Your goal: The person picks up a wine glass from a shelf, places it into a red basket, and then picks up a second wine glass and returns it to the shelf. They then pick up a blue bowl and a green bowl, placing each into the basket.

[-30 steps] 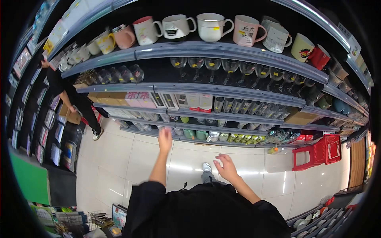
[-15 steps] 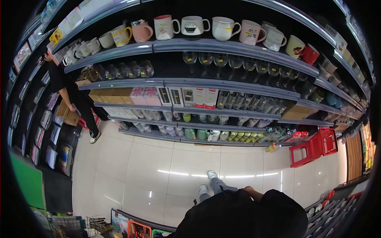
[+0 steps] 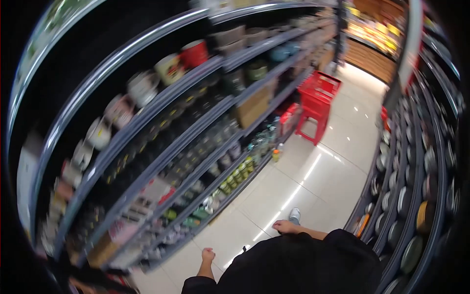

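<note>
The right hand (image 3: 283, 227) hangs before the black-clad body, its fingers curled in, with nothing seen in its grasp. Lower down, the left hand (image 3: 208, 254), out of sight half a second ago, now shows again, also curled and with nothing visible in it; blur leaves how tightly either is closed uncertain. A white shoe (image 3: 294, 213) shows just past the right hand. The view has swung to the right, so the shelving now slants up the left side. Nearest the left hand, on its lowest level, are green goods (image 3: 200, 213), well apart from the fingers, then yellow-green packs (image 3: 235, 181). Racks of round dishes (image 3: 411, 254) line the right. Farther along, a bottle (image 3: 275, 156) and a red stool (image 3: 318, 100) stand on the floor, the stool narrowing the aisle. Mugs (image 3: 143, 88) sit higher up; beyond everything glows a lit display (image 3: 377, 36)
</note>
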Available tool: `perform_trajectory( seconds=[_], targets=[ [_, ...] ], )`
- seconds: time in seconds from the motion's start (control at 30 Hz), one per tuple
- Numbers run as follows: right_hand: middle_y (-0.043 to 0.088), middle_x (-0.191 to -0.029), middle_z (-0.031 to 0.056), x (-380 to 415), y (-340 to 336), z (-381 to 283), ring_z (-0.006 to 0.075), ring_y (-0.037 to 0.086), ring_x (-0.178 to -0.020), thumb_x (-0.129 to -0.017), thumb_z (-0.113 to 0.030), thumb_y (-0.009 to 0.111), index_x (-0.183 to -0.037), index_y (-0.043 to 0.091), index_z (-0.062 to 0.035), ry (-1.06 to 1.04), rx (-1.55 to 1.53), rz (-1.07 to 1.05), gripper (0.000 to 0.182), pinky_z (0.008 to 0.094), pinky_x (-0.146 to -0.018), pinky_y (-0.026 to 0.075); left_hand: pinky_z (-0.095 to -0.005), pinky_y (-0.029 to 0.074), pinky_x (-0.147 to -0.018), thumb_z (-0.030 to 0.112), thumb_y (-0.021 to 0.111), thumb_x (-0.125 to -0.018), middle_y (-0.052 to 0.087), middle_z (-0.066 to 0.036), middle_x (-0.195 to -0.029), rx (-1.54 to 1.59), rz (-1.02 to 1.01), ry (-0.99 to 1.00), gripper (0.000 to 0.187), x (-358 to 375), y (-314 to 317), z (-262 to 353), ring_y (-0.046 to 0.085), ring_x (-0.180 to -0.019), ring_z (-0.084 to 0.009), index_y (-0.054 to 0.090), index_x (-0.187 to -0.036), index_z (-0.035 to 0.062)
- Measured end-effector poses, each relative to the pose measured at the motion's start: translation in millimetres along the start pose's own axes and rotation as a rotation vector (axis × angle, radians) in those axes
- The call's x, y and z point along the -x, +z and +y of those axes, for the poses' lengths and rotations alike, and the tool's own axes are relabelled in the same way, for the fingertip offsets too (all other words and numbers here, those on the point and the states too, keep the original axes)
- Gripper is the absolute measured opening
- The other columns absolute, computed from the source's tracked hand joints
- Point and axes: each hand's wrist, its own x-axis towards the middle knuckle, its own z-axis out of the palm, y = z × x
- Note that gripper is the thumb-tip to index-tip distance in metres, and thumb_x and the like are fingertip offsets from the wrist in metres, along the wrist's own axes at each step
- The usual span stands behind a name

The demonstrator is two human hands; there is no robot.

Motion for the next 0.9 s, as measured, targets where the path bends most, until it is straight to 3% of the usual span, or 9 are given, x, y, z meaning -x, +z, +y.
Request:
perform_trajectory(
  seconds=[0.17, 0.23, 0.3, 0.37, 0.53, 0.6, 0.67, 0.8, 0.9],
  targets=[
    [0.067, -0.077, 0.0125, -5.3, -34.5, 196.7, 0.0224, 0.065, -0.066, -0.086, -0.027, 0.058, -0.09, 0.067, 0.0019, 0.333, -0.422, 0.738, 0.031, 0.036, -0.061, 0.053, -0.0421, 0.055, -0.075, 0.002, 0.059, -0.073, 0.068, -0.02, -0.086, -0.382, -0.492, 0.055, 0.025, -21.3, 48.9, 144.4, 0.068, -0.091, -0.0325, 0.067, -0.096, 0.0005],
    [0.063, -0.067, 0.0107, 10.6, -34.0, 276.8, 0.0212, 0.061, -0.054, -0.084, -0.023, 0.056, -0.08, 0.065, 0.0006, 0.469, -0.492, 0.975, 0.025, 0.0365, -0.048, 0.048, -0.0424, 0.053, -0.081, 0.007, 0.057, -0.076, 0.068, -0.022, -0.09, -0.691, -0.619, 0.409, 0.024, -42.6, 106.8, 200.4, 0.066, -0.092, -0.0354, 0.067, -0.097, 0.0015],
    [0.062, -0.066, 0.0117, 35.6, -30.7, 344.9, 0.023, 0.059, -0.052, -0.083, -0.02, 0.054, -0.078, 0.064, 0.0002, 0.619, -0.483, 0.968, 0.023, 0.0377, -0.044, 0.047, -0.0421, 0.051, -0.084, 0.011, 0.057, -0.077, 0.067, -0.022, -0.093, -0.602, -0.625, 0.596, 0.024, -39.5, 172.0, 261.9, 0.065, -0.093, -0.0371, 0.067, -0.096, 0.0023],
    [0.068, -0.088, 0.0243, 87.4, -56.0, 321.0, 0.0377, 0.067, -0.082, -0.081, -0.025, 0.052, -0.089, 0.067, 0.0052, 0.836, -0.577, 0.811, 0.035, 0.0446, -0.075, 0.053, -0.0432, 0.051, -0.079, 0.015, 0.058, -0.081, 0.066, -0.021, -0.088, -0.561, -0.624, 0.802, 0.016, -20.4, 238.5, 337.5, 0.065, -0.089, -0.0362, 0.064, -0.091, 0.0031],
    [0.067, -0.071, 0.015, 114.4, -104.6, 306.2, 0.0266, 0.064, -0.057, -0.081, -0.025, 0.052, -0.083, 0.067, 0.0032, 0.77, -0.746, 0.809, 0.032, 0.0397, -0.054, 0.052, -0.0371, 0.053, -0.069, 0.014, 0.054, -0.088, 0.067, -0.016, -0.082, -0.314, -0.876, 0.932, 0.016, 69.7, 346.6, 512.5, 0.067, -0.073, -0.0288, 0.061, -0.098, 0.0033],
    [0.067, -0.07, 0.0134, 104.3, -129.2, 296.5, 0.0243, 0.065, -0.061, -0.081, -0.025, 0.055, -0.083, 0.068, 0.0016, 0.638, -0.688, 0.861, 0.03, 0.0375, -0.055, 0.052, -0.0362, 0.053, -0.068, 0.014, 0.053, -0.089, 0.068, -0.015, -0.081, -0.193, -0.922, 0.896, 0.018, 100.0, 368.7, 548.5, 0.067, -0.07, -0.0271, 0.061, -0.101, 0.003],
    [0.066, -0.077, 0.012, 66.2, -129.0, 328.3, 0.0217, 0.064, -0.065, -0.085, -0.02, 0.057, -0.09, 0.066, 0.0016, 0.448, -0.832, 0.932, 0.024, 0.0338, -0.056, 0.051, -0.0308, 0.054, -0.065, 0.012, 0.054, -0.091, 0.07, -0.012, -0.085, -0.205, -0.94, 0.886, 0.021, 109.4, 386.2, 567.0, 0.068, -0.069, -0.0186, 0.058, -0.108, 0.0008],
    [0.067, -0.086, 0.0105, 66.3, -169.0, 263.6, 0.0192, 0.065, -0.069, -0.087, -0.023, 0.057, -0.102, 0.064, 0.0007, 0.485, -1.124, 0.936, 0.029, 0.0314, -0.059, 0.051, -0.0412, 0.054, -0.072, 0.019, 0.053, -0.089, 0.07, -0.017, -0.085, -0.225, -0.748, 1.04, 0.024, 73.1, 418.4, 546.3, 0.069, -0.076, -0.0314, 0.065, -0.103, 0.0045],
    [0.069, -0.085, 0.0124, 72.2, -174.9, 261.0, 0.0199, 0.067, -0.073, -0.086, -0.026, 0.057, -0.1, 0.065, 0.002, 0.503, -1.046, 0.947, 0.033, 0.0324, -0.062, 0.052, -0.0433, 0.054, -0.074, 0.022, 0.059, -0.081, 0.07, -0.017, -0.084, -0.461, -0.64, 0.898, 0.021, 30.2, 420.3, 523.7, 0.068, -0.078, -0.0343, 0.069, -0.086, 0.0048]
  ],
)
